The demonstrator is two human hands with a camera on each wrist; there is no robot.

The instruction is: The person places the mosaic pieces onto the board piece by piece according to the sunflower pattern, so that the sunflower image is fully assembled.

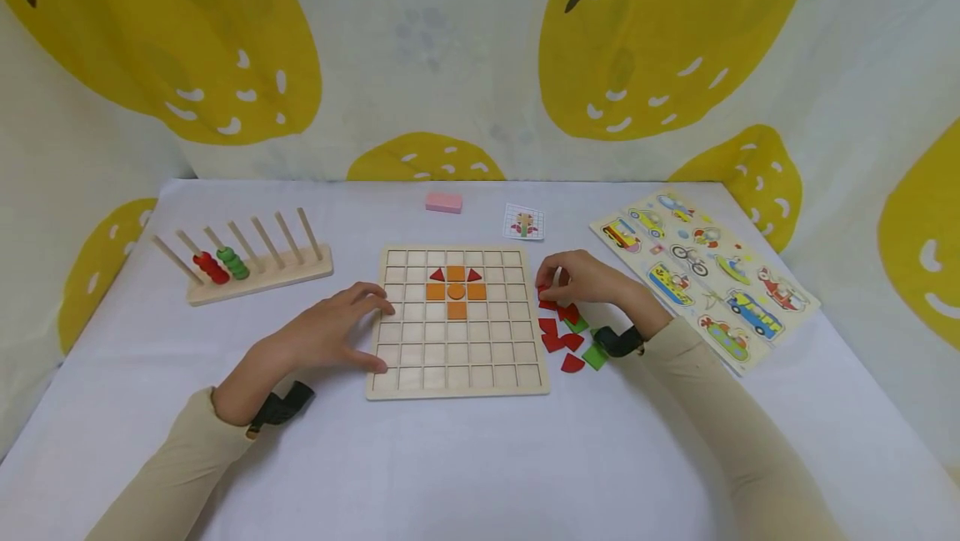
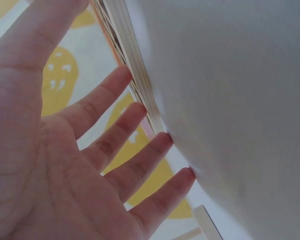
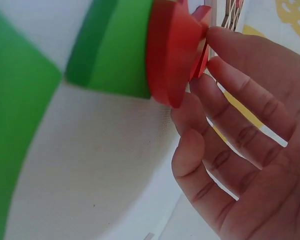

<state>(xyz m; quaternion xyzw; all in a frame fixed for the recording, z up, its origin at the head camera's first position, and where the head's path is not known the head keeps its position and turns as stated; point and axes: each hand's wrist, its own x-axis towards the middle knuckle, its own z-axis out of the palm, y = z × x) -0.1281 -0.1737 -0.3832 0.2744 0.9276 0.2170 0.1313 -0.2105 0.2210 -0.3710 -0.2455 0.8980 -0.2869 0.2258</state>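
Red tile [image 3: 202,64], right of centre in the head view, pinched by the right hand [image 1: 577,276] — should lift singly, the spread left hand [image 1: 330,328] steadying the board [image 1: 457,355].

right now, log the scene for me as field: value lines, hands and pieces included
left hand: fingers spread, at the board's left edge
right hand: fingertips at the loose red pieces, pinch unclear
on board: four orange squares round an orange circle, two red triangles
right of board: loose red pieces, green pieces
beyond board: card, pink block
far left: peg rack, red beads, green beads
far right: picture board
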